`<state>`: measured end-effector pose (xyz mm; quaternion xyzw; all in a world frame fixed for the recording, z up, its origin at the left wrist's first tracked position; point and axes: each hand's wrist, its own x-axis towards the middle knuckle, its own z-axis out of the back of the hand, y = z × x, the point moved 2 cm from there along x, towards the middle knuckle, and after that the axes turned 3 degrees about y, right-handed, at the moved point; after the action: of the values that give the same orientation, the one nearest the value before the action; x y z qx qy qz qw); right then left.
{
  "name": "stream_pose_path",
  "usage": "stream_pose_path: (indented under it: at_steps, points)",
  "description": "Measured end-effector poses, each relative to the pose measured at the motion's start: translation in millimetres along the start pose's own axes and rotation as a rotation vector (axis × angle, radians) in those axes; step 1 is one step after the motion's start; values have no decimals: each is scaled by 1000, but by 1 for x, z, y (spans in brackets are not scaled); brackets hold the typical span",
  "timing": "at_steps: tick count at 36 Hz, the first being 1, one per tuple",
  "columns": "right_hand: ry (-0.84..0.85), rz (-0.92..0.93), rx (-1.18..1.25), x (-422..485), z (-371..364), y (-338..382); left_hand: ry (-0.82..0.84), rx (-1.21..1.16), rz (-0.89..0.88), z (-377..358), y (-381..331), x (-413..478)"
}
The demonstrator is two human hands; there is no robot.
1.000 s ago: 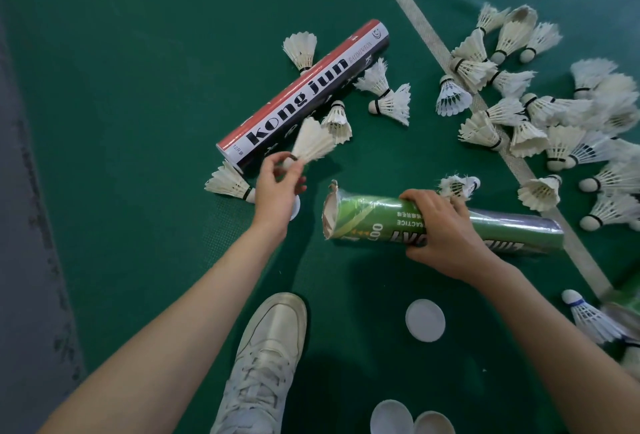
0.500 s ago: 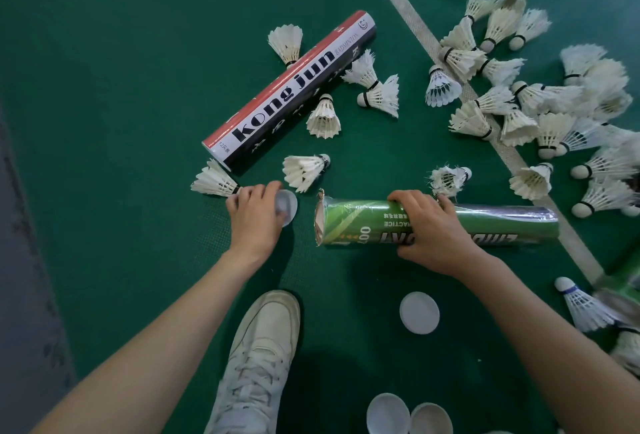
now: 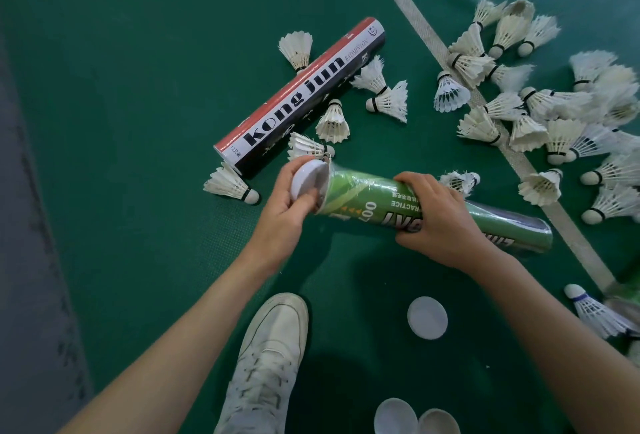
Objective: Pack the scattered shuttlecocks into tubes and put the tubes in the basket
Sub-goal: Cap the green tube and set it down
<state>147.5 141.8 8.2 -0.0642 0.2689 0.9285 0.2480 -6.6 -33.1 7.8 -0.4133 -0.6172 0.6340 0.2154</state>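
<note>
The left grip (image 3: 285, 206) pinched a white cap (image 3: 306, 179) against the open mouth of the green tube (image 3: 360, 196). The right grip (image 3: 438, 222) curled round the tube's middle, at frame centre. The tube's long axis ran from that mouth rightward and slightly down, so seating the cap likely meant pushing rightward along it, the left grip being the nearer. Loose shuttlecocks (image 3: 530, 128) lay at the upper right, a red tube (image 3: 301, 94) above, spare caps (image 3: 427, 317) on the floor (image 3: 104, 87) below.

The left hand (image 3: 284, 206), previously down on the floor, now holds a white cap (image 3: 309, 179) against the raised green tube (image 3: 374, 203) mouth.
</note>
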Motion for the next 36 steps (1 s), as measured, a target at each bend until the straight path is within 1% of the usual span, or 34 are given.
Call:
stream_pose_path:
  at_steps: [2,3,4,7,9,10,14,16,17,19,20,21,23,28,30,31,32,33,34,36]
  points:
    - [-9,0,4,0,-2,0,93,-49,-29,-3,-1,-3]
    - [-9,1,4,0,-3,0,91,-76,-22,-4,-1,-3]
    - [-7,2,2,0,-4,0,48,-104,5,-4,-1,-2]
    - [8,-2,-9,0,-6,-1,-177,-217,156,-2,1,1]
    - [11,-8,-11,1,-7,-2,-283,-280,203,0,1,3]
    - [9,-11,-10,1,-6,-3,-325,-251,198,1,1,4]
    - [8,-22,-7,0,-7,-5,-444,17,102,6,1,13]
    - [1,-23,-4,-1,-6,-6,-508,55,88,7,0,19]
    - [-4,-23,-2,-1,-6,-6,-545,20,115,8,0,21]
    - [-10,-27,3,-1,-4,-7,-596,-206,279,10,3,26]
    - [-12,-31,5,-1,-4,-7,-587,-346,379,9,4,27]
    - [-16,-36,7,0,-3,-8,-556,-436,455,7,4,27]
    - [-24,-43,12,1,-2,-7,-473,-410,499,0,3,25]
    - [-14,-4,14,0,-4,-1,-322,-204,367,-13,-5,28]
    - [-23,-4,23,0,-3,1,-281,44,288,-16,-3,31]
    - [-26,-10,30,1,-2,1,-291,166,231,-17,-2,30]
    - [-28,-16,36,2,-1,1,-317,236,178,-17,-3,28]
    - [-29,-23,41,3,0,2,-321,224,147,-19,-5,26]
    - [-31,-29,44,4,1,2,-295,150,134,-21,-8,24]
    - [-40,-44,49,6,1,2,-223,32,152,-23,-3,25]
